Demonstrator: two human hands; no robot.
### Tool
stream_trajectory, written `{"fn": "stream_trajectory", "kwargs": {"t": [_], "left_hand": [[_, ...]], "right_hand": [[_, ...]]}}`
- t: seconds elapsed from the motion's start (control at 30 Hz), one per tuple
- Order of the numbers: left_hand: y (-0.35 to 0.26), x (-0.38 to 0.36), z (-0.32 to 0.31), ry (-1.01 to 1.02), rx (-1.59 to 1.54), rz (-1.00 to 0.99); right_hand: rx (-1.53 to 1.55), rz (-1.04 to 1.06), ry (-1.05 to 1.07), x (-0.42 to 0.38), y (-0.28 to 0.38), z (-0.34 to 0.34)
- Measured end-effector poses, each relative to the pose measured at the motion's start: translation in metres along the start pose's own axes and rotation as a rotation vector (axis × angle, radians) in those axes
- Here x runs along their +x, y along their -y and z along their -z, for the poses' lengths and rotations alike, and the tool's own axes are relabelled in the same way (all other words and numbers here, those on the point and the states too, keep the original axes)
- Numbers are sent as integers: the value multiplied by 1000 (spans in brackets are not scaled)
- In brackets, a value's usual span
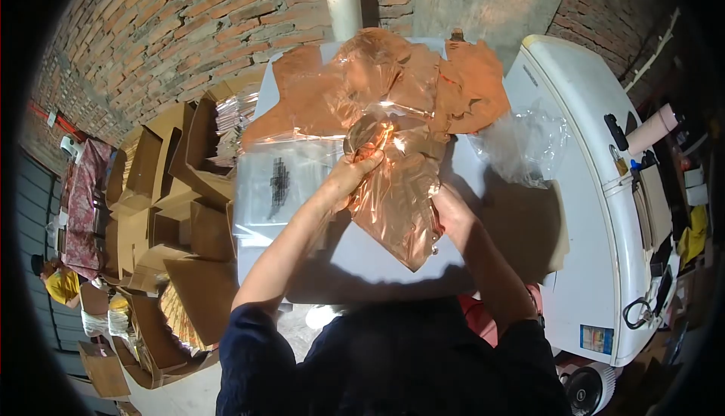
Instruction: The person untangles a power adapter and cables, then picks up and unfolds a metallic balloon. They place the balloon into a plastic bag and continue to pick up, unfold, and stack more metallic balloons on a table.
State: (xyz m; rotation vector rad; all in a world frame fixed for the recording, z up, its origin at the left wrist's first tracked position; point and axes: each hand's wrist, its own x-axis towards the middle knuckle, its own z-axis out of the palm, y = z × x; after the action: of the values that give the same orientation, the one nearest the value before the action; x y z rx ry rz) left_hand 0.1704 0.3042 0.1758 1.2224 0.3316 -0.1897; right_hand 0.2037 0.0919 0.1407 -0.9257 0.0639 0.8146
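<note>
Shiny copper-coloured foil sheets (396,212) hang between my two hands above the table, with a pointed corner toward me. My left hand (355,174) grips the foil's upper left edge, thumb on top. At the right edge my right hand (453,208) holds the same foil, its fingers partly hidden behind it. More copper foil (377,65) lies spread over the far side of the white table (370,284). Left of my hands rests a stack of clear plastic bags (276,182) with a dark printed patch.
Open cardboard boxes (200,227) with packed sheets crowd the left. Crumpled clear plastic (525,148) and a brown sheet (521,227) lie at the table's right. A white fridge-like cabinet (581,265) stands right, scissors (638,314) on its side. A brick wall (204,31) rises behind.
</note>
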Motion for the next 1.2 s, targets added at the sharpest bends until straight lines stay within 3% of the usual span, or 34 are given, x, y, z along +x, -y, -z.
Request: {"fn": "stream_trajectory", "kwargs": {"t": [0.1,0.13,0.2,0.23,0.3,0.37,0.47,0.77,0.93,1.03,1.1,1.2], "left_hand": [[1,-3,-3,-42,-57,-81],[5,-1,-1,-53,-45,-125],[13,8,4,-79,-26,-222],[5,-1,-2,-76,-68,-158],[15,9,2,-160,-4,-260],[23,17,4,-214,62,-327],[22,25,2,-211,-52,-228],[11,30,-19,-261,-120,-519],[-6,5,-23,-359,-95,-625],[-5,-16,-13,-334,73,-625],[-4,-30,-4,-353,384,-808],[-1,-46,-1,-292,547,-1102]], "right_hand": [[-252,63,-122,-24,33,-30],[-203,43,34,-11,32,-14],[-246,53,-13,-15,45,-17],[-218,35,19,-6,42,-8],[-169,6,91,22,41,16],[-220,57,88,22,47,10],[-271,24,42,27,63,6],[-280,-2,207,74,88,27],[-146,-39,137,50,92,-15],[-18,-14,174,51,82,-25],[31,-49,208,53,74,-26],[0,-62,174,52,64,-27]]}}
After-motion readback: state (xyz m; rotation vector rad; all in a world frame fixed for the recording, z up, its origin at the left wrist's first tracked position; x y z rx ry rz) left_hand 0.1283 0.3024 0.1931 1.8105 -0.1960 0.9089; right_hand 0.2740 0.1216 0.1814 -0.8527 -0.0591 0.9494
